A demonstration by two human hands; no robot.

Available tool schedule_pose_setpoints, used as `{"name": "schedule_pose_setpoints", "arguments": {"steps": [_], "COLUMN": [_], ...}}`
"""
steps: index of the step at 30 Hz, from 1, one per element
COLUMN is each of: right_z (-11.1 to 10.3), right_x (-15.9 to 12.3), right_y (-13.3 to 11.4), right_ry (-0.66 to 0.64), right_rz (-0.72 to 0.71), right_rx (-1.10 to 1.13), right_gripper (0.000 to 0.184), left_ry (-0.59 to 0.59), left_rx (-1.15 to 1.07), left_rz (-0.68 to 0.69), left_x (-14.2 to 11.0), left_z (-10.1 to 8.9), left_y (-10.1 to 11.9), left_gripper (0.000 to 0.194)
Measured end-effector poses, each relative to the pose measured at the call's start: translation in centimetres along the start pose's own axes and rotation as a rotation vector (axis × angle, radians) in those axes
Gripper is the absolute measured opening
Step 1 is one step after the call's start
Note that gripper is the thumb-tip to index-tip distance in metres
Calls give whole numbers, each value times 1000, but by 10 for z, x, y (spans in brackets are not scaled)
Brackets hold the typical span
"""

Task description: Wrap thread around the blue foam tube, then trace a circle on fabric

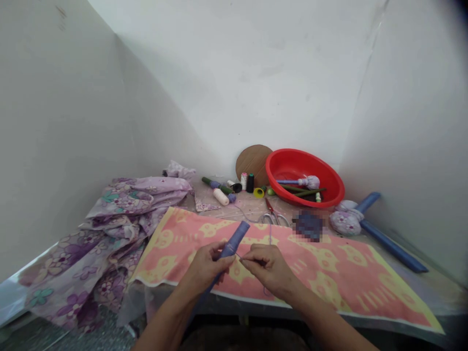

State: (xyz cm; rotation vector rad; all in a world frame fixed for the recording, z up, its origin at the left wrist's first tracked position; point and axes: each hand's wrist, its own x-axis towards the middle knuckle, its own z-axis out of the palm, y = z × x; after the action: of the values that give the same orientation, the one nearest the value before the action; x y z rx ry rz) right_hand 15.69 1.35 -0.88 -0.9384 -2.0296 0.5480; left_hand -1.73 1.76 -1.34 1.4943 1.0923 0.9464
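Observation:
My left hand (210, 263) is wrapped round a blue-purple stick (239, 234), which tilts up and to the right above the cloth. Near the top of the stick some thread is wound about it. My right hand (268, 265) pinches a thin purple thread (237, 255) that runs across to the stick; the fingertips are close to it but apart. A further length of thread leads back past the scissors (272, 214) on the table. Under both hands lies a pink and yellow patterned cloth (321, 273).
Flowered purple fabric (120, 214) is heaped at the left. Behind the cloth stand thread spools (250, 183) and a white roll (221, 197). A red basin (305, 153) holds several sticks. A fabric-headed mallet-like object (345, 222) and a blue tube (395, 246) lie at the right.

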Motion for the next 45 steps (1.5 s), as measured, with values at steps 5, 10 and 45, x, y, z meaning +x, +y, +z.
{"name": "schedule_pose_setpoints", "arguments": {"steps": [5, 10, 45], "right_z": [-2, -6, -27], "right_x": [1, 5, 28], "right_y": [-3, -3, 34], "right_ry": [-14, -64, -510], "right_rz": [-82, -210, 143], "right_rx": [-108, -282, 368], "right_gripper": [22, 17, 25], "left_ry": [43, 107, -152], "left_rx": [210, 680, 801], "left_rz": [-2, 93, 260], "left_x": [-1, -4, -31], "left_z": [1, 3, 17], "left_y": [0, 4, 32], "left_gripper": [40, 25, 17]}}
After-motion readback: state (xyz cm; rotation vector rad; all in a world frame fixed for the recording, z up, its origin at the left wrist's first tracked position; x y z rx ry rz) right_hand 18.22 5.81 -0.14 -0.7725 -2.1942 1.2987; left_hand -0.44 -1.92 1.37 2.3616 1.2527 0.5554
